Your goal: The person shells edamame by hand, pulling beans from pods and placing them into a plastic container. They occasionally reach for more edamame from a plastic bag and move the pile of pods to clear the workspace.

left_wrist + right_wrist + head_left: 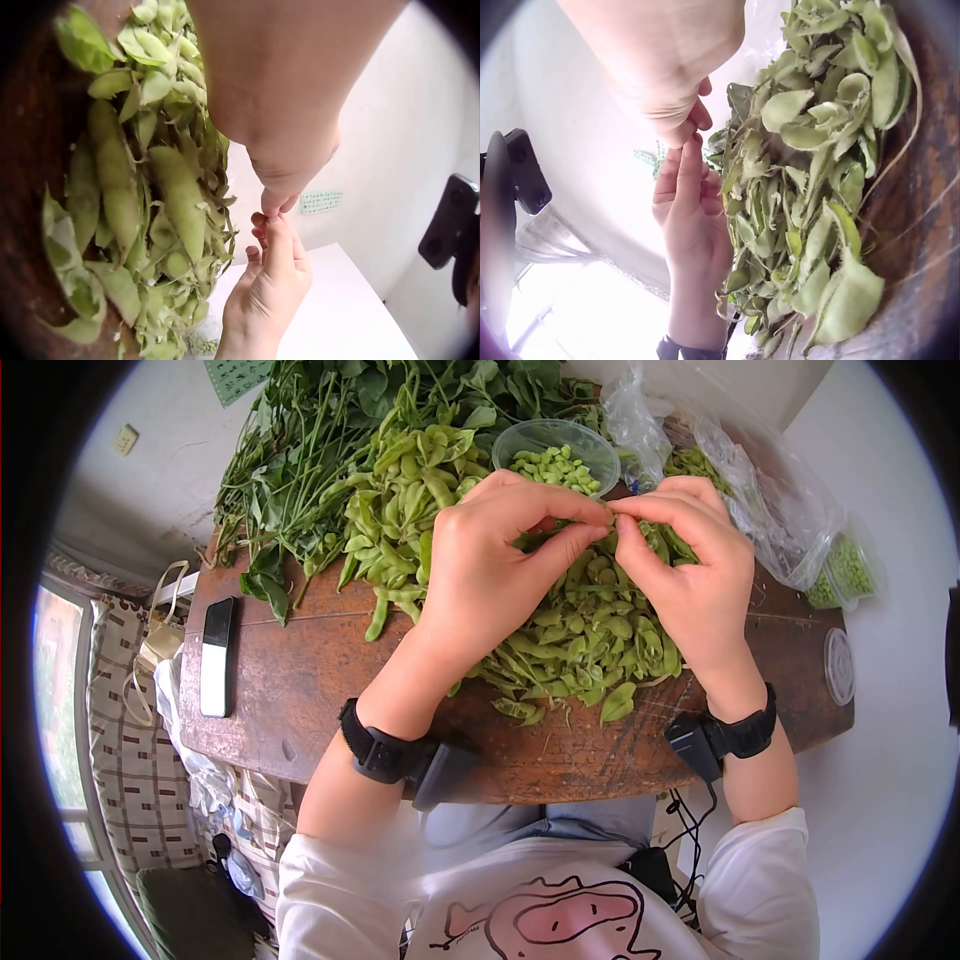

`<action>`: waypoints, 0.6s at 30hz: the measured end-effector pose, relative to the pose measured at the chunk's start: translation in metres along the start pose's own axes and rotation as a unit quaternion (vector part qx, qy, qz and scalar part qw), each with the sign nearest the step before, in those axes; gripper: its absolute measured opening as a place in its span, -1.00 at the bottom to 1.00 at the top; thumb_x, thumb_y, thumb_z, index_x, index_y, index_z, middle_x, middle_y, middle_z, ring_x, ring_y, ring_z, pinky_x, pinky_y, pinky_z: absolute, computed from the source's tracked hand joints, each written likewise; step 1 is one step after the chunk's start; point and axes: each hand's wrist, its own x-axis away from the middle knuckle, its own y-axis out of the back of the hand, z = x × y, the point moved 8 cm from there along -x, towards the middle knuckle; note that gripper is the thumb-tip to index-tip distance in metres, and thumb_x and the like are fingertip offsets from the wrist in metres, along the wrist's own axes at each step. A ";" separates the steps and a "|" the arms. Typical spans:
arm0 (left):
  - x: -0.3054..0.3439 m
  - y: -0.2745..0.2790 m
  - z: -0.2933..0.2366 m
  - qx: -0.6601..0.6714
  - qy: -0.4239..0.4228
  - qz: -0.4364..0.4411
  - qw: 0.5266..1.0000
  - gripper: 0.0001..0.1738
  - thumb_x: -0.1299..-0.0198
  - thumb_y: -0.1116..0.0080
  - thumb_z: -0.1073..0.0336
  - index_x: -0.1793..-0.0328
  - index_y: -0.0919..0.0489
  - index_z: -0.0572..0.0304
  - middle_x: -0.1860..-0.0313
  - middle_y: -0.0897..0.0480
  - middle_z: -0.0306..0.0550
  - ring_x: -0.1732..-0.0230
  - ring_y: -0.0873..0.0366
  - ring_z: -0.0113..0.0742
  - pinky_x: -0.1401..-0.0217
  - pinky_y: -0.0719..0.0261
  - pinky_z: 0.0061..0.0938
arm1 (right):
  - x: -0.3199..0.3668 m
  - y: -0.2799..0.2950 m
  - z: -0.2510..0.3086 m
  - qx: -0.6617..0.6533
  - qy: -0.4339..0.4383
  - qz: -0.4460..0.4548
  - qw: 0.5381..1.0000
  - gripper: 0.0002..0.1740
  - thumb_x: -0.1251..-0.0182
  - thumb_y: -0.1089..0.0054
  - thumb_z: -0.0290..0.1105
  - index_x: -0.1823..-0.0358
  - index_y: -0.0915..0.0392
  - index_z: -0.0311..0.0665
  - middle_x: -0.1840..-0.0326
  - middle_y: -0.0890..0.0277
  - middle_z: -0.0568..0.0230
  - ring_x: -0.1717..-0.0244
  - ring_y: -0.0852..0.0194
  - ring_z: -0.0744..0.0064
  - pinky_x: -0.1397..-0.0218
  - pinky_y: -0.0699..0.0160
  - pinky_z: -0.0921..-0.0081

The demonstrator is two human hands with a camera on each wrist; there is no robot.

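Observation:
In the head view, my left hand (pixel 495 555) and right hand (pixel 690 555) meet fingertip to fingertip above a heap of split, flattened soybean pods (pixel 580 645). Thumbs and index fingers of both pinch a small green soybean pod, almost wholly hidden by the fingertips. From the right wrist, the left hand (pixel 690 195) shows beneath the right hand's fingers. The left wrist view has the right hand (pixel 266 289) touching the left fingertips. Plump whole pods (pixel 400 520) are piled left of the hands. Just beyond the fingers stands a clear tub (pixel 508 440) holding shelled green beans (pixel 555 468).
Leafy bean stalks (pixel 300 480) cover the back left of the wooden table (pixel 290 690). A phone (pixel 217 660) lies near the left edge. At the right are a plastic bag (pixel 790 540), another container of beans (pixel 848 570) and a clear lid (pixel 840 665).

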 end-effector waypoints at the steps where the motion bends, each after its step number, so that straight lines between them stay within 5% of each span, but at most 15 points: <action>1: 0.000 -0.001 0.000 -0.009 0.001 0.009 1.000 -0.82 -0.08 -0.49 0.46 0.17 -0.77 0.20 0.18 -0.78 -0.21 0.24 -0.62 -0.48 0.20 -0.55 -0.61 | 0.000 0.000 -0.001 0.000 -0.001 0.000 1.000 -0.80 0.00 -0.47 -0.56 0.29 -0.73 -0.22 0.35 -0.70 0.31 0.18 -0.57 0.26 0.04 -0.53 0.39; 18: 0.001 0.000 0.015 -0.006 0.039 -0.004 0.999 -0.56 -0.20 -0.39 0.47 -0.22 -0.62 0.24 0.08 -0.76 -0.18 0.12 -0.57 -0.49 -0.02 -0.53 -0.54 | -0.001 -0.001 -0.001 -0.071 -0.035 0.016 0.997 -0.86 -0.15 -0.40 -0.54 0.23 -0.71 -0.28 0.34 -0.68 0.28 0.19 -0.57 0.31 0.03 -0.50 0.38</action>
